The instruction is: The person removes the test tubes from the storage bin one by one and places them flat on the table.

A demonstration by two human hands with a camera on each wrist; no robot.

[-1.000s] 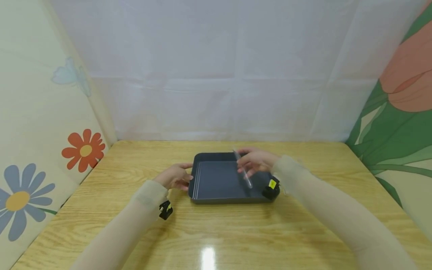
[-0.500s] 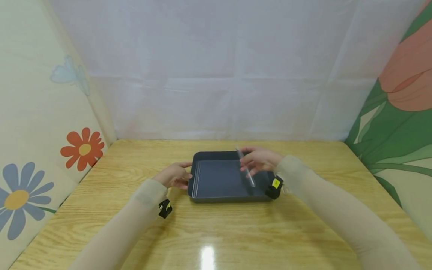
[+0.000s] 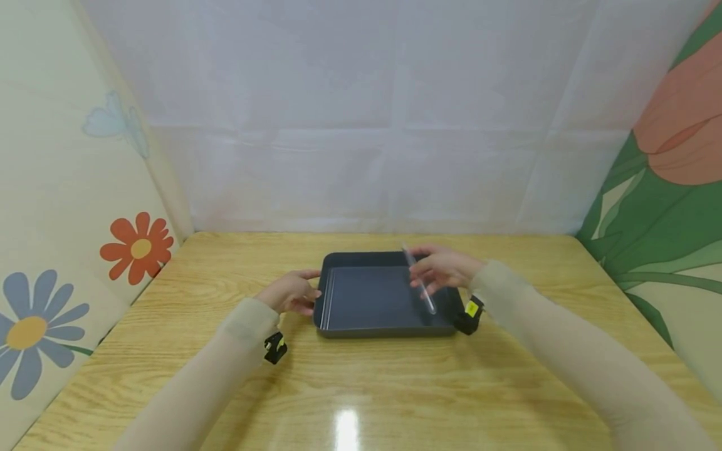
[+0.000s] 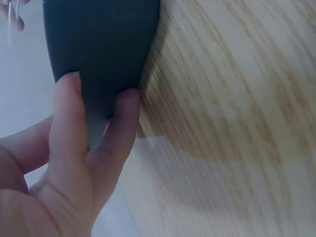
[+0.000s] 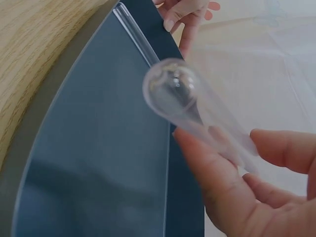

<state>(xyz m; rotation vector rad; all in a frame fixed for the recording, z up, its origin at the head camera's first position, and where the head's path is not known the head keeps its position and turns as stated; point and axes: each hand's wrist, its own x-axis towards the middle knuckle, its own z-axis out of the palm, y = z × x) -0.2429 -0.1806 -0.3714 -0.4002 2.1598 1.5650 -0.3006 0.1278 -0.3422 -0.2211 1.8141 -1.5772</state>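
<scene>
My right hand (image 3: 442, 269) pinches a clear test tube (image 3: 420, 282) between thumb and fingers. The tube slants over the right part of a dark grey tray (image 3: 366, 333), its rounded end lower and toward me. That rounded end (image 5: 170, 86) shows large in the right wrist view. A second clear tube (image 5: 136, 32) lies inside the tray along its left wall. At the tray's left end is my left hand (image 3: 290, 294). Its thumb and fingertips touch the outer wall (image 4: 98, 49), one fingertip low near the table in the left wrist view.
The tray rests on a wood-grain table (image 3: 361, 382). A white cloth (image 3: 361, 125) hangs behind the table's far edge. Flower-printed panels (image 3: 45, 188) stand at both sides. Each wrist carries a small black camera (image 3: 275, 348).
My right hand has moved a little to the right with the test tube, which keeps its slant. The left hand stays at the tray's left end.
</scene>
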